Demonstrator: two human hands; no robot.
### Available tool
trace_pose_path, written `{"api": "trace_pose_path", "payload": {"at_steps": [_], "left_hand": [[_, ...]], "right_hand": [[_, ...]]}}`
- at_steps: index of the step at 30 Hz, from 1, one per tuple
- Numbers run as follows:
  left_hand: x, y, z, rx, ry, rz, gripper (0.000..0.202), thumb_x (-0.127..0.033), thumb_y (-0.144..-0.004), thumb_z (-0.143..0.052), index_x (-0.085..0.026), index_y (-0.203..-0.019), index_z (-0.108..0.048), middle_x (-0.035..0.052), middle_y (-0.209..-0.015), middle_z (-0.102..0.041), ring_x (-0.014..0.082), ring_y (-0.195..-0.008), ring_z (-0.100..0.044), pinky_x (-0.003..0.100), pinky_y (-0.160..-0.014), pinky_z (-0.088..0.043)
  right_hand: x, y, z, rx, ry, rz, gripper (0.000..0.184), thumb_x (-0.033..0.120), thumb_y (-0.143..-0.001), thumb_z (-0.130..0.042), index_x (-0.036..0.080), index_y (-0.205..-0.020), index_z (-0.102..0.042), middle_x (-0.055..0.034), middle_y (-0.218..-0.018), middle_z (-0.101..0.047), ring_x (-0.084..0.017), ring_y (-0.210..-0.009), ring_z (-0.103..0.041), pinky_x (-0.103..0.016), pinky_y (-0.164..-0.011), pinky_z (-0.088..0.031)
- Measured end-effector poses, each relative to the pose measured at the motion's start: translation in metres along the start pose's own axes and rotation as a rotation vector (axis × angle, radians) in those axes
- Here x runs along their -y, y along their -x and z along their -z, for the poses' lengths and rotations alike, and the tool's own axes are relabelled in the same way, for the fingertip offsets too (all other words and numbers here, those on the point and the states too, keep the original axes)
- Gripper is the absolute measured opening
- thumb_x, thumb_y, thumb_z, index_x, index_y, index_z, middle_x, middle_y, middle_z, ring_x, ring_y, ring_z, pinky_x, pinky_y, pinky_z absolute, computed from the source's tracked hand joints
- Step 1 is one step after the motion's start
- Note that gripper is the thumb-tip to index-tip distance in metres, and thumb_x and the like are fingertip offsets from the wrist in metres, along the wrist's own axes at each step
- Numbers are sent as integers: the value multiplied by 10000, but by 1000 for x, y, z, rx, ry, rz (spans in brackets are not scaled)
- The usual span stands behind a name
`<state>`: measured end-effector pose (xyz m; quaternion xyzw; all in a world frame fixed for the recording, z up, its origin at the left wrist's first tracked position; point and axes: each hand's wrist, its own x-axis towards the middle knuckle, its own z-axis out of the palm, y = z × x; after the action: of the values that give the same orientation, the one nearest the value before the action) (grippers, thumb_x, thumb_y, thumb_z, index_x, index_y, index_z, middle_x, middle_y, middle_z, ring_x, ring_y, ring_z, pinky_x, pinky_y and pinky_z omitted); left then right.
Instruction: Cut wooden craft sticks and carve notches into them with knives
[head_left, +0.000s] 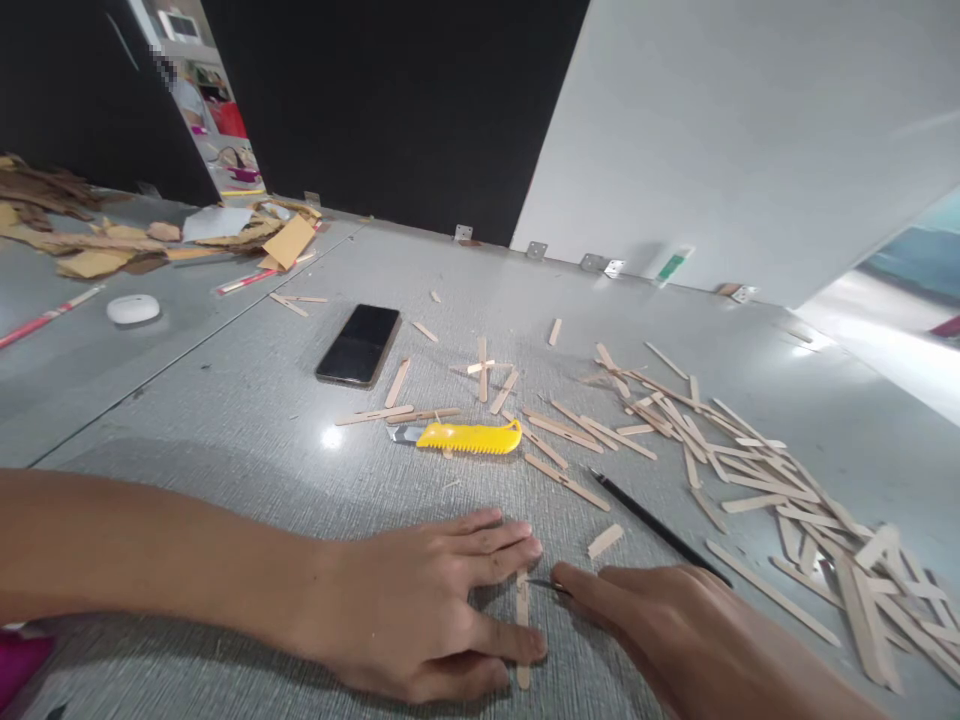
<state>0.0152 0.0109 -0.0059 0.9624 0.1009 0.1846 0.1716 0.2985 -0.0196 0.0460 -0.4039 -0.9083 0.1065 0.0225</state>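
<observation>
My left hand [427, 605] lies flat on the grey table [225, 420], fingers stretched out, pressing down a wooden craft stick [522, 605] that runs toward me. My right hand [675, 625] comes in from the lower right with its fingers pinched round a thin dark blade or tool tip [544, 584], whose point touches the stick near its middle. Just beyond my hands lie a short stick piece [605, 541], a black pencil [652, 520] and a yellow utility knife [469, 437] with its blade out.
Several loose craft sticks [757, 470] are scattered over the right half of the table. A black phone [359, 344] lies face up behind the knife. Cardboard scraps [97, 245] and a white oval case [133, 309] sit on the adjoining table at the far left.
</observation>
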Motion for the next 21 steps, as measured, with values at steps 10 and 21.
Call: {"api": "trace_pose_path", "payload": {"at_steps": [10, 21], "left_hand": [[0, 1, 0, 5, -16, 13, 404, -372, -1105, -508, -228, -1447, -668, 179, -1698, -405, 337, -1586, -376, 492, -1321, -305], [-1, 0, 2, 16, -19, 12, 407, -375, -1122, -471, -215, -1440, -668, 240, -1660, -438, 346, -1582, -368, 482, -1325, -292]], "right_hand": [[-1, -2, 2, 181, -38, -28, 470, -59, -889, -506, 267, -1133, -741, -18, -862, -813, -222, -688, -800, -292, -573, -581], [-2, -2, 3, 163, 40, 17, 502, -111, -818, -521, 254, -1084, -741, -16, -825, -802, -212, -638, -789, -278, -530, -544]]}}
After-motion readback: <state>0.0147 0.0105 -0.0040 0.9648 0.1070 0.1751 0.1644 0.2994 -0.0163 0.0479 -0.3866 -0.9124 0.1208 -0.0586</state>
